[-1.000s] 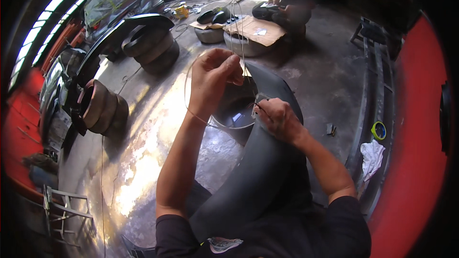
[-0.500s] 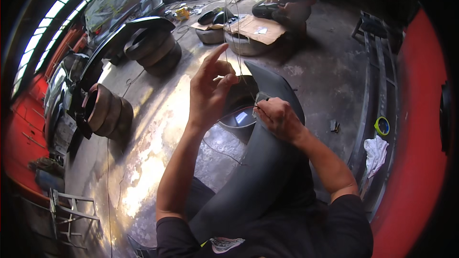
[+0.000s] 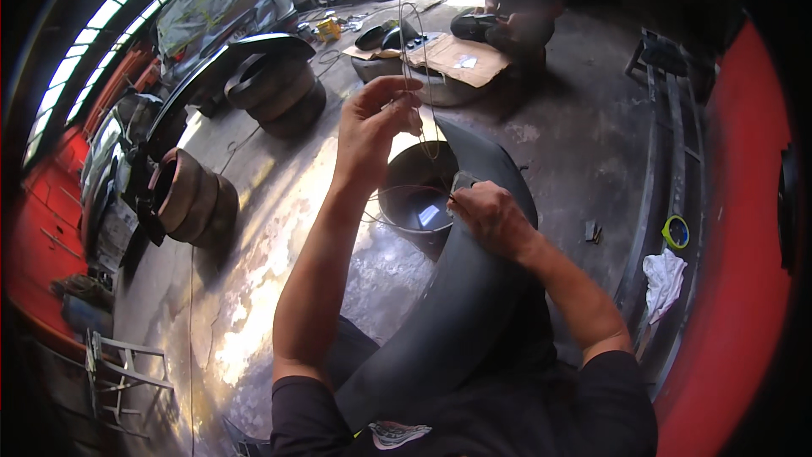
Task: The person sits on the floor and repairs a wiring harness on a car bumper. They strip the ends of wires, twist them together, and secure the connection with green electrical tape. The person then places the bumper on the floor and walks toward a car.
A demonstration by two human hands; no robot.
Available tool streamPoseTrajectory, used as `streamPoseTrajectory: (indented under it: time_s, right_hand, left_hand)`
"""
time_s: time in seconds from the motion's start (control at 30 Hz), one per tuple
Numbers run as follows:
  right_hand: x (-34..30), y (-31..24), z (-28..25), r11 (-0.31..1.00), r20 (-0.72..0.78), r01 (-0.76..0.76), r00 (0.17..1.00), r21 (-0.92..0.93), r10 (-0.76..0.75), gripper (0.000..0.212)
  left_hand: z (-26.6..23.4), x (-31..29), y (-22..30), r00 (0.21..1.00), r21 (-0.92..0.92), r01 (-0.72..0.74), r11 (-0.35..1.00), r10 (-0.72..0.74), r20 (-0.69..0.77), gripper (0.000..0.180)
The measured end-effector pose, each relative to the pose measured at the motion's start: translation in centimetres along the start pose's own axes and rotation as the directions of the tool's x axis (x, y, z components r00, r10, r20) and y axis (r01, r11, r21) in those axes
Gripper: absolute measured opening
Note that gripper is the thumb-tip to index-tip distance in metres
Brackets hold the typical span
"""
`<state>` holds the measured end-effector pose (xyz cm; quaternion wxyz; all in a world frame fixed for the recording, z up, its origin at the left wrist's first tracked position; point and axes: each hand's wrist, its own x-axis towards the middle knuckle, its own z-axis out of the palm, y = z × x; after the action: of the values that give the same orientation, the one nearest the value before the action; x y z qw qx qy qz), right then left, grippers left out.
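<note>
While the thin wire (image 3: 403, 42) hangs in loose loops above the dark round container (image 3: 423, 241), none drawn tight, my feed shows the right hand (image 3: 492, 213) closed on a small grey piece (image 3: 463, 179), right of the container; whether the left hand (image 3: 372, 123), above-left of it, pinches wire, I can't tell.

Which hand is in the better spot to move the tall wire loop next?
Probably the left hand: it's raised, right up by the wire loop. The right hand sits lower, at the dark curved panel, its grip seemingly closed on a small grey piece, so it looks busy.
</note>
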<state>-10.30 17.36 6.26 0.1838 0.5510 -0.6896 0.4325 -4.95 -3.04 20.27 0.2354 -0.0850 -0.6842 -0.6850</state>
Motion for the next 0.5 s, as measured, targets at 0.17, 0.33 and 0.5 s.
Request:
streamPoseTrajectory:
  time_s: [0.17,0.33,0.5]
  right_hand:
    - [-0.1,0.5,-0.2,1.000,0.023,-0.016,1.000,0.007,0.016,0.017]
    - [0.2,-0.2,-0.1,0.997,0.030,-0.055,0.998,0.046,0.054,0.018]
    - [0.1,-0.1,-0.4,0.996,0.033,-0.069,0.997,0.050,0.068,0.017]
  left_hand:
    - [-0.3,3.8,1.9,0.996,-0.085,0.015,0.996,-0.008,0.088,0.030]
    - [-1.9,6.5,3.8,0.969,-0.299,0.014,0.954,0.061,0.241,0.035]
    - [-1.1,7.1,4.5,0.947,-0.214,-0.063,0.975,0.126,0.295,0.043]
